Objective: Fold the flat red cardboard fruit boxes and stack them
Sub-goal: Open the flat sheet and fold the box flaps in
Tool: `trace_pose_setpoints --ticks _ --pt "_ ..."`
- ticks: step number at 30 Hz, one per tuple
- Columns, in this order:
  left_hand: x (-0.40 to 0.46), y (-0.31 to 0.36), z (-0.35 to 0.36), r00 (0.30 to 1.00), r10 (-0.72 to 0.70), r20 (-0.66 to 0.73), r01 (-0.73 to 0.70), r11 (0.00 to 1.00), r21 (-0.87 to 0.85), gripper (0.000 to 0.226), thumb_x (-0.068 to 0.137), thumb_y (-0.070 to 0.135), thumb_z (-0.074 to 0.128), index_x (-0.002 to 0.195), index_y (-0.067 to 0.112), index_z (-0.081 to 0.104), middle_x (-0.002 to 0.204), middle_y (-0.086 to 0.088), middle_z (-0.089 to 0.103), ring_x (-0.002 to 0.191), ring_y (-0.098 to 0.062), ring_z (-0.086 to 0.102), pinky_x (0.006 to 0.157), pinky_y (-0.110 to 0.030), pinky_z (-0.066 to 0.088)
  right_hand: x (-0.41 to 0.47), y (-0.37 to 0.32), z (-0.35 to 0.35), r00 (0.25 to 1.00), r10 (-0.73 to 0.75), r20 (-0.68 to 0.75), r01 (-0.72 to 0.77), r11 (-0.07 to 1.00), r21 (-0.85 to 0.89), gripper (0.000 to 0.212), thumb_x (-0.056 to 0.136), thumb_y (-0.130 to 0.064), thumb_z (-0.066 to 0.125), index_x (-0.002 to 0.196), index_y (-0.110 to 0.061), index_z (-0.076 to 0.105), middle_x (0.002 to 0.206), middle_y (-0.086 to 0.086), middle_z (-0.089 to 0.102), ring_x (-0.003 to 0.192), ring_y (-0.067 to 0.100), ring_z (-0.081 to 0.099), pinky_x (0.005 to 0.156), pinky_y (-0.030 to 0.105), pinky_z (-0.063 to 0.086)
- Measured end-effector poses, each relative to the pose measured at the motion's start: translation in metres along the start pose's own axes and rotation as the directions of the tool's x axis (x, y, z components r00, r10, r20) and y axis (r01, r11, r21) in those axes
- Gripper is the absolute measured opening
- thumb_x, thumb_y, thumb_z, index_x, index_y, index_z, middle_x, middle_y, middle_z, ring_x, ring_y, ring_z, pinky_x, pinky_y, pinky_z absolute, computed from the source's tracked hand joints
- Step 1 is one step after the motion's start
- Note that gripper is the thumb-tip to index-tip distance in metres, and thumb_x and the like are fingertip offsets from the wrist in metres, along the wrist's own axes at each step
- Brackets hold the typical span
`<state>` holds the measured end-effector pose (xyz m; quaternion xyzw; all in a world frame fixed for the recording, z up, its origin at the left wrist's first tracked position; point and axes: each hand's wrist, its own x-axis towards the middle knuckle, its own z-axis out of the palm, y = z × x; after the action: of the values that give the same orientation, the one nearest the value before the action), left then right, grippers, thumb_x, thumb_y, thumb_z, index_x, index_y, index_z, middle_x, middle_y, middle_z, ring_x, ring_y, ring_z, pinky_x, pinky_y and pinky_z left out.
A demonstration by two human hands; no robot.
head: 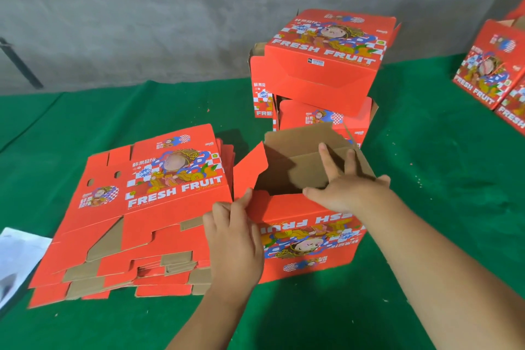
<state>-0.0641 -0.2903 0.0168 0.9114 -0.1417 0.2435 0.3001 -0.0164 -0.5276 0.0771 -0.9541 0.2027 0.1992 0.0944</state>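
- The half-folded box (306, 207) stands open-topped at centre of the green table (426, 179); flat stack (136, 207) at nine o'clock, finished pile (321, 65) at twelve.
- Left hand (235, 236) pinches the near flap's corner; right hand (346, 185) presses spread, straight fingers on inner flaps.
- Looks light, stiff corrugated card; I'd grip near creases, not flap tips.

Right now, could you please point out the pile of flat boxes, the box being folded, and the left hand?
Pile of flat boxes (147, 193): head view, top sheet's printed face.
Box being folded (309, 244): head view, near printed side.
Left hand (235, 239): head view, back of hand.
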Motion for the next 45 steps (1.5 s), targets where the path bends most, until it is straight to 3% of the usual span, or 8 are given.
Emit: trace_pose_setpoints --ticks 6,13,18,23,30,37,42,45 --pt "0.007 0.0 0.0 0.997 -0.006 0.076 0.003 0.999 0.045 0.037 0.094 0.023 0.037 0.115 0.026 0.068 0.103 0.004 0.058 0.09 -0.029 0.05 0.084 -0.036 0.03 0.008 -0.009 0.018 0.968 -0.058 -0.244 0.063 0.998 0.014 0.086 0.087 -0.077 0.019 0.151 -0.048 -0.031 0.173 0.003 0.007 0.153 0.029 0.026 0.11 0.059 0.017" --pt "0.093 -0.001 0.003 0.881 -0.259 0.397 0.123 0.934 0.337 0.076 0.099 0.033 0.045 0.165 0.028 0.008 0.103 -0.015 0.071 0.092 -0.039 0.068 0.068 -0.036 0.039 -0.005 0.001 0.052 0.636 -0.279 -0.719 0.323 0.943 -0.08 0.048 0.101 -0.047 0.029 0.124 -0.038 0.071 0.138 -0.012 0.065 0.125 0.016 0.061 0.122 0.049 0.02" --pt "0.113 -0.001 0.014 0.824 -0.365 0.433 0.191 0.899 0.395 0.082 0.097 0.034 0.048 0.165 0.025 0.004 0.125 -0.013 0.068 0.11 -0.039 0.066 0.076 -0.036 0.037 -0.003 0.023 0.06 0.402 -0.403 -0.822 0.552 0.823 -0.134 0.029 0.095 -0.029 0.054 0.117 -0.02 0.07 0.14 0.004 0.054 0.112 0.029 0.063 0.105 0.053 0.046" --pt "0.101 -0.003 0.017 0.886 -0.292 0.359 0.149 0.915 0.375 0.073 0.1 0.039 0.042 0.165 0.02 0.013 0.11 -0.015 0.072 0.099 -0.04 0.068 0.072 -0.039 0.042 0.007 0.043 0.019 0.603 -0.34 -0.722 0.484 0.875 -0.008 0.051 0.097 -0.052 0.052 0.145 -0.034 0.046 0.141 -0.004 0.043 0.121 0.028 0.042 0.073 0.041 0.05" --pt "0.081 -0.013 0.011 0.928 -0.309 0.209 0.296 0.951 0.092 0.038 0.104 0.049 0.039 0.107 0.023 0.066 0.091 -0.013 0.073 0.09 -0.042 0.067 0.072 -0.041 0.05 0.041 0.033 0.003 0.863 0.093 -0.496 0.358 0.581 0.732 0.05 0.103 -0.057 0.04 0.146 -0.033 0.049 0.136 0.01 0.039 0.133 0.031 0.039 0.108 0.029 0.027" --pt "0.069 -0.013 0.02 0.935 -0.325 0.14 0.311 0.944 0.113 0.031 0.099 0.051 0.046 0.096 0.029 0.068 0.076 -0.002 0.07 0.075 -0.033 0.066 0.061 -0.032 0.046 0.05 0.032 -0.008 0.979 -0.174 -0.11 0.205 0.862 0.463 0.116 0.059 -0.099 0.057 0.137 -0.074 -0.025 0.17 -0.004 0.018 0.149 0.03 0.038 0.112 0.045 0.041" --pt "0.066 -0.012 0.02 0.941 -0.316 0.117 0.303 0.945 0.12 0.03 0.099 0.05 0.048 0.093 0.029 0.068 0.072 0.0 0.068 0.071 -0.032 0.064 0.058 -0.03 0.037 0.055 0.026 -0.025 0.985 -0.17 0.029 0.131 0.847 0.516 0.091 0.049 -0.112 0.033 0.127 -0.064 0.028 0.135 0.002 0.057 0.115 0.026 0.059 0.1 0.047 0.046" --pt "0.063 -0.013 0.018 0.943 -0.317 0.101 0.307 0.946 0.099 0.029 0.099 0.048 0.049 0.087 0.026 0.064 0.068 0.0 0.064 0.067 -0.032 0.061 0.057 -0.031 0.036 0.054 0.025 -0.034 0.97 -0.202 0.138 0.083 0.801 0.592 0.089 0.046 -0.113 0.037 0.123 -0.067 0.032 0.142 -0.017 0.034 0.13 0.019 0.04 0.097 0.047 0.037"
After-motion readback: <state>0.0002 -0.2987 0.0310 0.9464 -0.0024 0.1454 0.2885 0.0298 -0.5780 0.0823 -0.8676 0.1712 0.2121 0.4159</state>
